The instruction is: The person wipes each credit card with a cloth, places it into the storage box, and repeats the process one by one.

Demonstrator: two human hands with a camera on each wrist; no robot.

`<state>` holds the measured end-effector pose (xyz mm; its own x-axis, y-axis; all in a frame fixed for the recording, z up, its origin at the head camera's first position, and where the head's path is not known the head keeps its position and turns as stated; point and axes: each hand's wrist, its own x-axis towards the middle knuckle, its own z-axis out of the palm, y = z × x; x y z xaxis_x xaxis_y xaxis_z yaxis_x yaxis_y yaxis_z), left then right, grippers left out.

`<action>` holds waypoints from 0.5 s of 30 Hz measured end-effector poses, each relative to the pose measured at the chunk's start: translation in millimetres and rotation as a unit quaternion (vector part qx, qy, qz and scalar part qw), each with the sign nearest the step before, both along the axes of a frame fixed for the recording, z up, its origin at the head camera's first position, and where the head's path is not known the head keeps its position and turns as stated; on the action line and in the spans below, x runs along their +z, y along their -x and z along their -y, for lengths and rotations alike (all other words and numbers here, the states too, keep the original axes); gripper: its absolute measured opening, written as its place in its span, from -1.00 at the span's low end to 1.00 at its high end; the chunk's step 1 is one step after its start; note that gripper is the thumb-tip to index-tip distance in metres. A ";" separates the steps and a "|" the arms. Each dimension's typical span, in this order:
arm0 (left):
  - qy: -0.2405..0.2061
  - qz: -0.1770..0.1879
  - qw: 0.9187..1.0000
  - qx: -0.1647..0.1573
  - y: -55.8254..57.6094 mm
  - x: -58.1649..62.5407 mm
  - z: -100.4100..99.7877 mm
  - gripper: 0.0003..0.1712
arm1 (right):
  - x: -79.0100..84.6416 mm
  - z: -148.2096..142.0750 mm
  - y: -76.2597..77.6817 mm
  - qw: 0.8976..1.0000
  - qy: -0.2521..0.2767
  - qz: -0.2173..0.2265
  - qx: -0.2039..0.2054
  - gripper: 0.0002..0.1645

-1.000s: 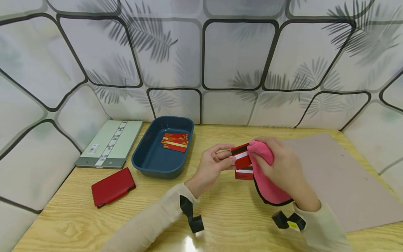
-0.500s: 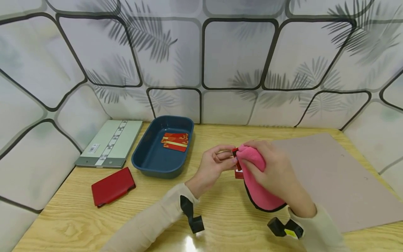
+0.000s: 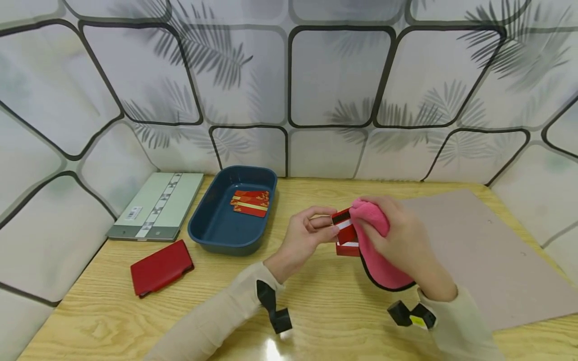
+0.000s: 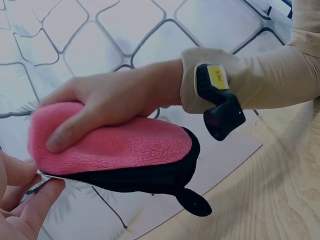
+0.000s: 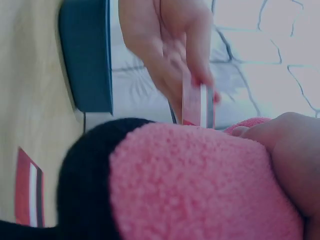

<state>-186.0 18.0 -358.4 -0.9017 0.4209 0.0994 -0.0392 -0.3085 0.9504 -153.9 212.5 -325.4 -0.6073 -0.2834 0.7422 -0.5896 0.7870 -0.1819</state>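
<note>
My left hand (image 3: 307, 233) pinches the left edge of a red card (image 3: 346, 231) with a black stripe and a white strip, held above the table. A pink fluffy cleaning pad (image 3: 377, 250) with black edging is gripped in my right hand (image 3: 404, 235), and its upper end lies against the card's right part, hiding it. In the left wrist view the pad (image 4: 115, 145) shows a black underside and a loop. Below the held card, a second red striped card (image 3: 347, 249) lies on the table, partly covered by the pad; the right wrist view shows this card (image 5: 28, 190) too.
A dark blue tray (image 3: 212, 233) with several red and gold cards (image 3: 251, 203) stands left of the hands. Further left are a pale green folder (image 3: 158, 205) and a red wallet (image 3: 162, 268). A greyish-pink board (image 3: 487, 260) lies at the right on the wooden table (image 3: 316, 311).
The right hand has moved the pink pad left across the card, covering most of it, then back right, uncovering the stripes. The left hand has kept its pinch almost still.
</note>
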 end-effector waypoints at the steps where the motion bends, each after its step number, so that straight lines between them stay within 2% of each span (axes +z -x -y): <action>1: -0.002 0.000 1.000 0.000 0.1 0.5 0.2 -0.59 | 0.8 -3.2 1.3 1.000 0.003 -0.003 -0.006 -0.45; 8: -0.013 -0.003 1.000 0.015 1.0 2.2 2.5 -0.59 | 7.6 -22.0 5.3 0.999 0.015 -0.005 -0.043 -0.49; 15: -0.007 0.008 0.999 0.051 3.7 4.9 5.6 -0.57 | 12.4 -33.7 5.3 0.997 0.021 -0.001 -0.075 -0.48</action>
<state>-189.7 12.5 -353.5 -0.9414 0.3251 0.0897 -0.0218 -0.3241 0.9458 -159.3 246.3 -312.9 -0.6394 -0.1592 0.7522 -0.4667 0.8578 -0.2152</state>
